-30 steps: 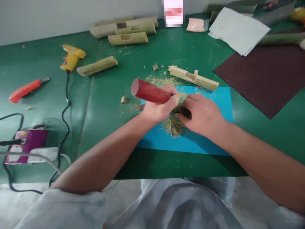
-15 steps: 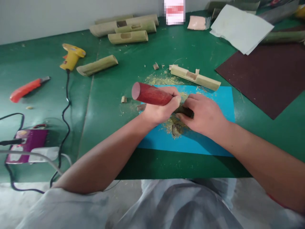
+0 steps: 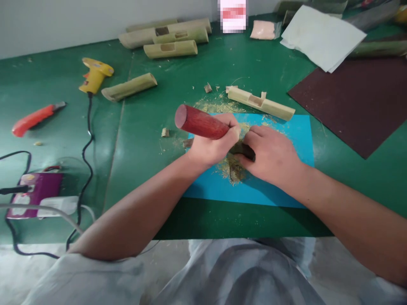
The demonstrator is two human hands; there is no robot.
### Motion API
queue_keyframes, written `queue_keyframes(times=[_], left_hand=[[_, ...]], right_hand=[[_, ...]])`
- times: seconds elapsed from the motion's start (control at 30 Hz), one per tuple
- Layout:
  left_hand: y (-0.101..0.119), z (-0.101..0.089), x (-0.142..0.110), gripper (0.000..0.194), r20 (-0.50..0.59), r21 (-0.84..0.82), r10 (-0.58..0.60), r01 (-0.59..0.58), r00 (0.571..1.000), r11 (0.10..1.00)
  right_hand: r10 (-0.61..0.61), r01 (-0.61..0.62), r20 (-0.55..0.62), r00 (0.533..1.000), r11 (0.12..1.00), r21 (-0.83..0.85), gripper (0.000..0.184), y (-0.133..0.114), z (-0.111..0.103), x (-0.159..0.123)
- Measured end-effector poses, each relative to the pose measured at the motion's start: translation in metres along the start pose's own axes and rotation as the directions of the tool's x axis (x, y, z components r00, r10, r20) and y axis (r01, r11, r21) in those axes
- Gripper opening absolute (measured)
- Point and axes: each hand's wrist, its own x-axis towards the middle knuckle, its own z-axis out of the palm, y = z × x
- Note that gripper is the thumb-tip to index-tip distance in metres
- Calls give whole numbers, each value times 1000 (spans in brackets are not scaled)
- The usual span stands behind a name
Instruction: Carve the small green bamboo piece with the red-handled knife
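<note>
Gripping a thick red handle (image 3: 203, 123), the left hand (image 3: 214, 146) shows in the head view with its grip closed around it; the tool's working end is hidden. The right hand (image 3: 275, 154) pinches a dark green bamboo piece (image 3: 242, 150) between thumb and fingers, just beside the left hand. The bamboo piece is over the blue sheet (image 3: 213, 186) on the green tabletop (image 3: 140, 140), with pale shavings (image 3: 225, 169) around it. Beyond the hands lies a notched bamboo length (image 3: 278, 108); a red-handled knife (image 3: 34, 120) and a yellow corded tool (image 3: 94, 80) lie well apart, to the left.
</note>
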Motion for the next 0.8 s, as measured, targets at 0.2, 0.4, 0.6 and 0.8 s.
queue_keyframes(times=[0.2, 0.4, 0.6, 0.8], left_hand=[[2, -1, -1, 21, 28, 11, 10, -11, 1000, 1000], [6, -5, 0, 19, 77, 23, 7, -9, 997, 1000], [7, -6, 3, 18, 133, -26, -35, 39, 991, 999], [4, -1, 3, 20, -26, -53, -82, 80, 996, 995]], right_hand=[[-2, 2, 19, 1000, 1000, 28, 10, 0, -1, 1], [19, -22, 41, 999, 998, 55, 12, 1, -2, 2], [-8, 4, 58, 998, 998, 61, 18, 9, -4, 7], [10, -9, 63, 998, 1000, -22, 17, 5, -5, 6]])
